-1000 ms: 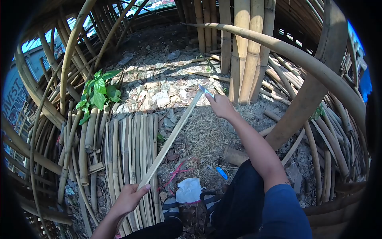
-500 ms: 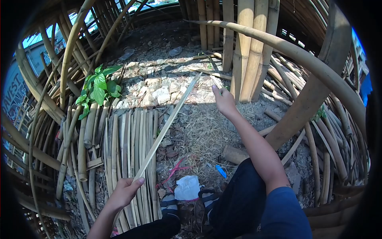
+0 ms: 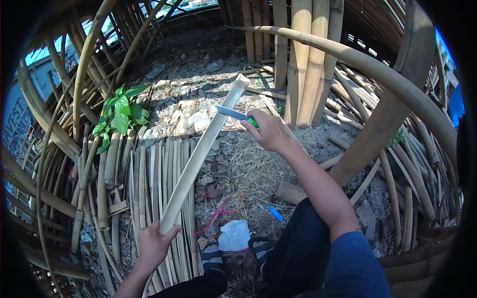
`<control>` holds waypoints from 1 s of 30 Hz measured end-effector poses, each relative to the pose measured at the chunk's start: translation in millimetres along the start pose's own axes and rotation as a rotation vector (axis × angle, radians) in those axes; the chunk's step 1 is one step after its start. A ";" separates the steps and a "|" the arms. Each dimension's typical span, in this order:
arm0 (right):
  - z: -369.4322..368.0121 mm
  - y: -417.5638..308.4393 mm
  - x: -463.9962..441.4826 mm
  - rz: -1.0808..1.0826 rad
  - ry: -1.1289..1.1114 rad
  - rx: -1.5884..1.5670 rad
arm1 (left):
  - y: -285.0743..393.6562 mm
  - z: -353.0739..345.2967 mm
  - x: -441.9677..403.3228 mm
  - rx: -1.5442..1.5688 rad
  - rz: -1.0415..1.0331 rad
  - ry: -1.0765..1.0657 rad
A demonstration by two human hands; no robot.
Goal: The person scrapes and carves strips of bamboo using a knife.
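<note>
My left hand [image 3: 153,244] is closed around the near end of a split bamboo strip [image 3: 195,161]. The strip slants up and away to the right, its broad pale face turned toward me, with a node at the far end. In my right hand [image 3: 271,131] is a knife [image 3: 232,112] with a green handle, gripped in closed fingers. Its blade lies across the upper part of the strip; whether it cuts in, I cannot tell. Beneath the left hand lies a row of bamboo strips [image 3: 171,149] side by side on the ground.
Thick bamboo poles [image 3: 312,64] stand at the back right, and a curved pole [image 3: 367,62] arches across. A leafy plant [image 3: 120,111] grows at left. Shavings [image 3: 258,164], a white scrap [image 3: 234,235] and a blue object [image 3: 276,213] lie on the ground near my feet.
The strip has rolled from its narrow edge to its broad face. My right hand has moved down and left, bringing the knife blade across the strip.
</note>
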State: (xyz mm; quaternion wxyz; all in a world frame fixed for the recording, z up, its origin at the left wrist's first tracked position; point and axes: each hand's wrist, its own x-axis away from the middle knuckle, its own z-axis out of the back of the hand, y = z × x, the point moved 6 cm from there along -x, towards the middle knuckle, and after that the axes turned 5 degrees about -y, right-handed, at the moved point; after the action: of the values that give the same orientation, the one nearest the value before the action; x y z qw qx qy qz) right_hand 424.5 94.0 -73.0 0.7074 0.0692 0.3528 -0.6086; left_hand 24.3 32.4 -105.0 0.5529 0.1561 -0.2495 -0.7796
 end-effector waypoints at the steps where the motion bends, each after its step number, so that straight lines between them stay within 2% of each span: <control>1: 2.9 -0.7 -1.1 0.073 0.055 -0.018 | 1.3 1.3 0.7 -0.054 -0.001 -0.004; 2: 2.4 8.0 -5.6 0.070 0.057 -0.019 | 2.0 2.3 0.7 -0.107 -0.002 -0.007; 4: 11.8 51.6 -9.6 -0.178 0.265 -0.045 | 1.4 1.3 0.4 -0.123 -0.009 -0.009; 8: 25.8 88.1 -8.0 -0.290 0.322 0.024 | -0.8 -3.5 0.3 -0.144 -0.013 -0.038; 10: 10.7 73.8 4.1 -0.542 0.070 0.126 | -0.6 -5.2 -1.4 -0.137 -0.005 -0.043; 12: 5.6 63.9 6.9 -0.481 0.092 0.085 | -0.5 -6.8 -0.2 -0.130 0.007 -0.059; 16: -1.5 34.0 4.6 -0.348 -0.061 0.049 | -4.2 -7.4 -0.3 -0.181 0.047 -0.088; 18: -5.8 13.5 0.9 -0.129 -0.144 0.104 | -3.4 -5.5 -0.3 -0.208 0.034 -0.078; 20: -3.6 35.7 -5.0 -0.092 -0.133 0.143 | 3.1 -1.0 2.7 -0.297 -0.018 -0.034; 22: 5.6 99.3 2.4 -0.739 -0.040 0.248 | 1.4 -0.1 4.7 -0.325 -0.041 -0.011; 26: 11.7 100.4 18.1 -0.791 -0.013 0.227 | -0.6 1.7 1.5 -0.374 -0.104 0.063; 29: 3.8 82.0 15.7 -0.686 -0.078 0.157 | 4.0 1.8 0.7 -0.405 -0.122 0.081; 30: 4.5 82.7 14.5 -0.663 -0.004 0.107 | 1.7 0.8 1.2 -0.402 -0.111 0.082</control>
State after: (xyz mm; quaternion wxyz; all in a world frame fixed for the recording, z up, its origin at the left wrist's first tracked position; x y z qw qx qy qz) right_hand 501.8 100.5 -105.6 0.4671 -0.0136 0.3224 -0.8232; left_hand 24.9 31.0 -103.3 0.5387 0.0877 -0.0573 -0.8360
